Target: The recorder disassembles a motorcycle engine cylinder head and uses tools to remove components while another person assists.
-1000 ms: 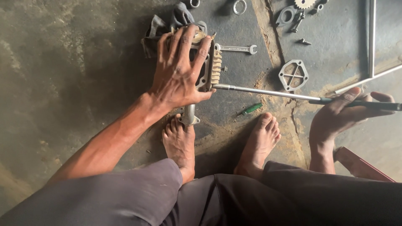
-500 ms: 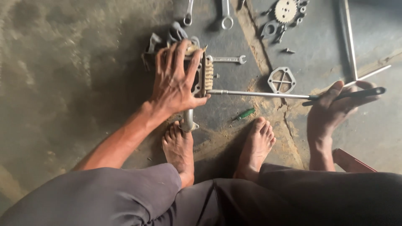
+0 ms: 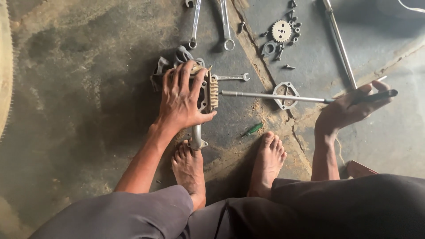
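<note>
My left hand (image 3: 182,99) presses flat on a finned metal engine part (image 3: 209,94) on the concrete floor, with a dark rag (image 3: 170,64) under and behind it. A short curved pipe (image 3: 196,137) sticks out of the part toward my left foot (image 3: 189,170). My right hand (image 3: 347,110) grips the black handle of a long socket wrench (image 3: 274,96). Its steel shaft runs left across the floor and its tip meets the finned side of the engine part.
Two long spanners (image 3: 195,24) (image 3: 225,24) and a short spanner (image 3: 232,77) lie beyond the part. A toothed sprocket (image 3: 281,31), bolts, a ring, a square cover plate (image 3: 286,95), a long steel rod (image 3: 338,42) and a green bit (image 3: 252,129) lie about. My right foot (image 3: 268,163) is beside the left.
The view has tilted so everything sits lower in frame, showing the spanners above. My hands keep their grips; the wrench tip has come up to the engine part.
</note>
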